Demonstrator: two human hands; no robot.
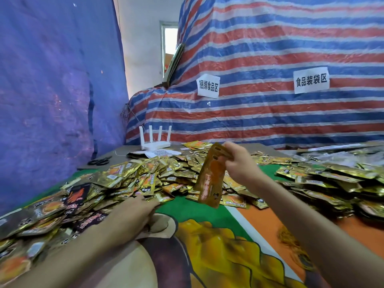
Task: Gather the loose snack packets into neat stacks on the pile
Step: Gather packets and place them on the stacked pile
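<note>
Looks early in the job. Pinches an orange snack packet [209, 175] by its top edge in the right hand [240, 162] grip, dangling upright in the air, nearer than the white router [154, 140] and to its right; blurred, maybe more than one. Rests the left hand [136, 206] grip spread flat on the near edge of the gold packet pile [145, 173], in front of the router. Shows no squared stack on that pile; leaves nearly everything loose, including a second heap [332, 183] far right of the router.
</note>
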